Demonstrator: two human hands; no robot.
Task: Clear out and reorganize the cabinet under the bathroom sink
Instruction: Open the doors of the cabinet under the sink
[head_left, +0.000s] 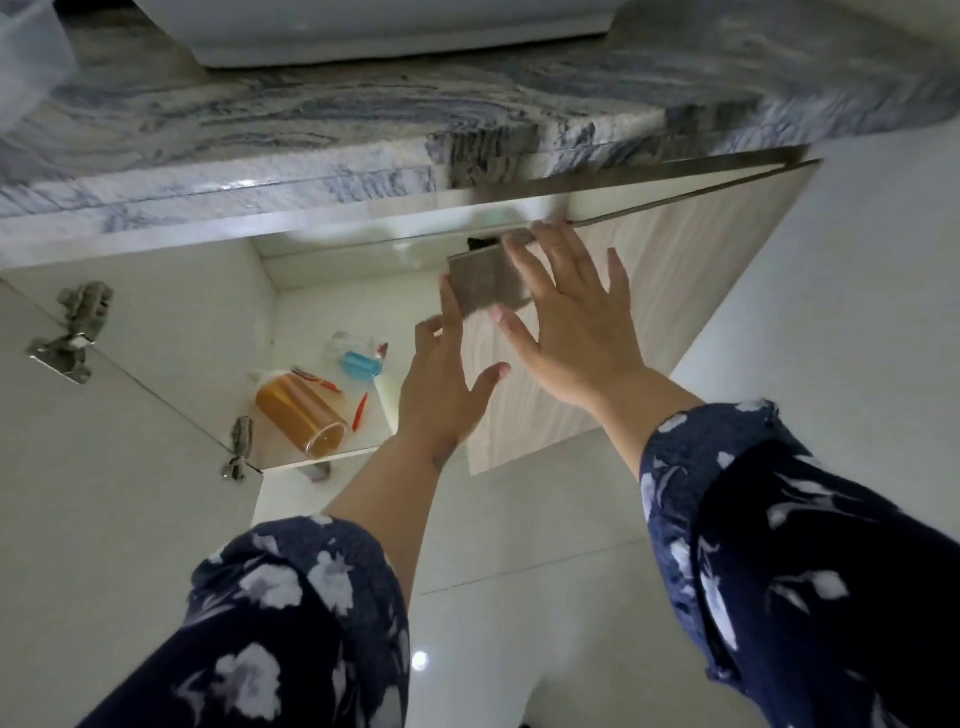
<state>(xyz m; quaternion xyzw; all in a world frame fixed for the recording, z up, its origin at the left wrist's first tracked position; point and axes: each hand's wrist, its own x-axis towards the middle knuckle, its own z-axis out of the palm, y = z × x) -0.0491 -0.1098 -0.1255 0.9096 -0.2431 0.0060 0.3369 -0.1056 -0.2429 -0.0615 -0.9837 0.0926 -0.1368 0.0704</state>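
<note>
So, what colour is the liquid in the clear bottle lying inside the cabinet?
Orange-amber. The bottle shows best in the head view, lying on the cabinet floor.

Both arms are stretched forward, sleeves pushed up the forearms. The left hand (441, 384) is held open, thumb spread. The right hand (576, 322) is splayed flat, fingers apparently extended, though blurred.

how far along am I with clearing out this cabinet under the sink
Early. Done: the left door is open. In hand: both your left hand and right hand are on the right door. Left: the orange bottle and blue-capped item are inside.
</note>
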